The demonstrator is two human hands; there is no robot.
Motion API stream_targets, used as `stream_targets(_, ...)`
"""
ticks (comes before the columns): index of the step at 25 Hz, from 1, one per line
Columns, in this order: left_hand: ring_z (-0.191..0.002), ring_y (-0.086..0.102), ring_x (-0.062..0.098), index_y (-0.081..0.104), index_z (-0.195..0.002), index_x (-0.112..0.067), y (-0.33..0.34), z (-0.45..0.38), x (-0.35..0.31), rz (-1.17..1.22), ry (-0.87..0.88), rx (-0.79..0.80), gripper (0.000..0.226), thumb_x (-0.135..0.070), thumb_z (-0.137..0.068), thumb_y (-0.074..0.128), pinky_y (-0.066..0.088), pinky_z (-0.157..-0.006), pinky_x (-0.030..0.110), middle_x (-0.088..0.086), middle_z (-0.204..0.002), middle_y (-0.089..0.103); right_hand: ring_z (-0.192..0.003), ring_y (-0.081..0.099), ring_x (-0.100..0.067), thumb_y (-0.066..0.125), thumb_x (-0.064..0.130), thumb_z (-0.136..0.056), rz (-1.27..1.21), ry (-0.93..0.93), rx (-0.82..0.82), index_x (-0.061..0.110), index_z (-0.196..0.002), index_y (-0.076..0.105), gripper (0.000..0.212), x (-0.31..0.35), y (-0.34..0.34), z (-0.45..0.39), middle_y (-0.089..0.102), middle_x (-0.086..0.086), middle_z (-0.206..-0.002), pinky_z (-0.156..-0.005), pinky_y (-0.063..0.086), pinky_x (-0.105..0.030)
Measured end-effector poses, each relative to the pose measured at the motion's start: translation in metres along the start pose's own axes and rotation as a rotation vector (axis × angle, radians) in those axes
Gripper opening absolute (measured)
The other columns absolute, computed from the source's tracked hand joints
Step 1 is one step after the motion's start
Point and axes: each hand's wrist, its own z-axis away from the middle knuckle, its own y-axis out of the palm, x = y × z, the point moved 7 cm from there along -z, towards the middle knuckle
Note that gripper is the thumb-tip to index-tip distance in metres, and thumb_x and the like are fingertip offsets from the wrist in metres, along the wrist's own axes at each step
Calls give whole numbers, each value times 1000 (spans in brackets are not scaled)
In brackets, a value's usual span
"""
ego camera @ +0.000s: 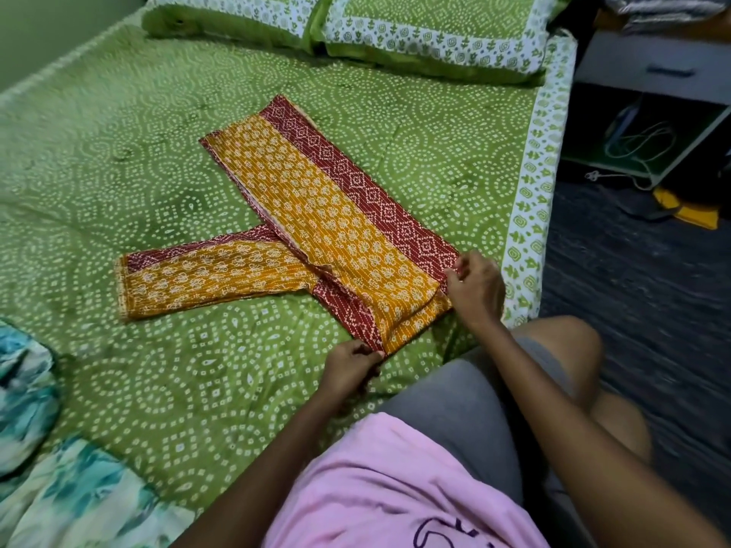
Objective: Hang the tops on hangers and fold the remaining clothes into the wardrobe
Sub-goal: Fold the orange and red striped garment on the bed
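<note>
One mustard-and-maroon printed garment (316, 215), folded lengthwise, flat on green bedspread (118, 152); one sleeve spread leftward. Teal floral cloth (47, 448) cut off at lower left edge; type unclear. Left hand (348, 369) pinches near corner of garment. Right hand (476, 286) pinches its maroon edge, fingers curled.

Two pillows (395, 29) (one printed top (328, 215))

Dim, even indoor light; soft shadows; greenish cast; slight blur throughout; wide-angle bending at edges; no glare
</note>
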Motion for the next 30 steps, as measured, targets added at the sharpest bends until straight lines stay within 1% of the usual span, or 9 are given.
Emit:
stream_targets(4, -52, 54, 10, 62, -87, -13, -18, -3, -8, 245, 54, -251, 7, -19, -87, 65, 44, -47, 24, 6, -73, 63, -85, 46, -12, 57, 12, -89, -47, -209, 181, 8, -96, 58, 7, 40, 38, 17, 56, -4, -95, -61, 32, -19)
stream_targets(6, -71, 59, 11, 59, -100, -17, -35, -11, -25, 142, 137, -358, 14, -20, -87, 65, 53, -64, 31, -1, -85, 63, -83, 49, -12, 59, 11, -89, -93, -225, 202, 9, -95, 60, 7, 45, 45, 21, 60, -6, -96, -59, 32, -16)
stream_targets(9, -74, 59, 10, 56, -116, -17, -67, -28, -60, -89, 280, -473, 28, -23, -90, 61, 55, -65, 31, -4, -92, 61, -71, 52, -13, 62, 12, -88, -136, -426, 208, 5, -89, 62, 6, 69, 45, 39, 64, -7, -83, -57, 35, -19)
stream_targets(13, -62, 60, 11, 62, -97, -14, -83, -65, -83, -293, 175, -400, 36, -48, -90, 54, 42, -51, 21, -6, -75, 62, -78, 58, -17, 59, 37, -90, 178, -415, 573, 9, -102, 59, 31, 80, 83, 74, 61, -4, -90, -69, 49, -27)
stream_targets(15, -66, 64, 16, 65, -92, -14, -77, -78, -85, -364, 147, -377, 40, -52, -87, 56, 43, -53, 21, -1, -78, 67, -90, 60, -20, 58, 39, -90, 337, -383, 621, 8, -112, 54, 38, 76, 93, 81, 60, -6, -101, -80, 51, -30)
stream_targets(19, -68, 64, 18, 67, -95, -13, -69, -87, -77, -400, 132, -393, 22, -34, -89, 61, 47, -54, 23, 1, -81, 68, -92, 60, -19, 47, 16, -97, 339, -545, 623, 8, -114, 53, 20, 88, 98, 89, 61, -7, -106, -87, 50, -31)
stream_targets(22, -64, 57, 15, 64, -98, -8, -72, -83, -78, -340, 207, -424, 22, -27, -94, 55, 42, -52, 22, 4, -85, 66, -87, 58, -19, 47, 15, -96, 206, -516, 605, 8, -111, 55, 19, 89, 85, 87, 61, -7, -102, -84, 49, -31)
stream_targets(28, -63, 50, 12, 54, -109, -5, -88, -74, -57, -545, 148, -379, 23, -24, -96, 50, 36, -50, 23, 4, -89, 59, -88, 55, -19, 53, 10, -92, 298, -550, 881, 7, -103, 56, 12, 75, 92, 99, 59, -10, -101, -73, 42, -25)
stream_targets(30, -75, 50, 14, 50, -111, -4, -87, -66, -74, -638, 258, -496, 24, -17, -92, 55, 39, -54, 22, 5, -98, 57, -88, 57, -21, 56, 11, -90, 318, -594, 957, 6, -104, 59, 15, 78, 95, 109, 61, -10, -100, -77, 48, -28)
